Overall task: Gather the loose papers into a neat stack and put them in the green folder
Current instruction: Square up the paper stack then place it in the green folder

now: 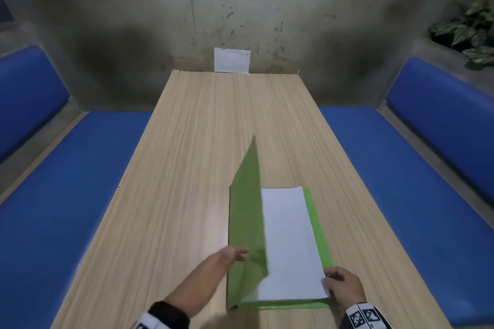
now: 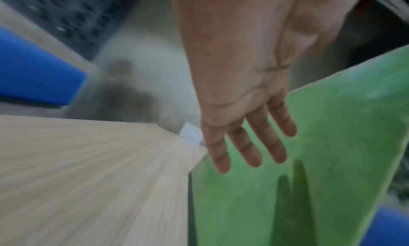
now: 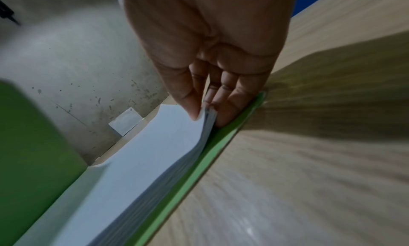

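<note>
Stained grey wall and blue benches frame a long wooden table (image 1: 213,141). Near the table's near edge, right of centre, the green folder (image 1: 247,222) lies open, its front cover raised almost upright. Inside rests the paper stack (image 1: 290,243), light, floppy, likely to slide or fan. The left hand (image 1: 235,254) is flat and relaxed against the thin, bendy cover. The right hand (image 1: 343,287) pinches the stack's near right corner, a sensible hold.
</note>
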The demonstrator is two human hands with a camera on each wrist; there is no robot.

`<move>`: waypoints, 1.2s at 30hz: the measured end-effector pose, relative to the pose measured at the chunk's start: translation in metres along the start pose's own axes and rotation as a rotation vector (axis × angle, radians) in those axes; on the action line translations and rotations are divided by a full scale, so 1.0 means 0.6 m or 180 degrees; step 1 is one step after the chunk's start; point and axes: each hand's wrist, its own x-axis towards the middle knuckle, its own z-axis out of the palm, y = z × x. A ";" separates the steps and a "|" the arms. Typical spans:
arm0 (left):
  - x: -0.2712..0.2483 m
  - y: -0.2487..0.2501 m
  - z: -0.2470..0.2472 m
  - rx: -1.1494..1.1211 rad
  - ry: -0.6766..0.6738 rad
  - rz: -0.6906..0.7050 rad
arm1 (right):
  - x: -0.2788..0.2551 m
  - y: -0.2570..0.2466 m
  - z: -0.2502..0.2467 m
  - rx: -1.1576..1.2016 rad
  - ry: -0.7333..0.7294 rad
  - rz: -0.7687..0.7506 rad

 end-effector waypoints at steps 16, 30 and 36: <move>0.059 -0.056 0.121 0.2437 -0.0074 0.0094 | -0.033 -0.025 -0.040 0.0012 -0.0290 -0.0033; 0.080 -0.087 0.106 0.0044 0.0761 -0.0756 | -0.004 -0.004 0.001 -0.1335 0.0027 0.0148; 0.106 -0.079 0.101 -0.0223 0.0641 -0.0882 | 0.003 -0.029 -0.011 -0.0835 -0.0129 0.0109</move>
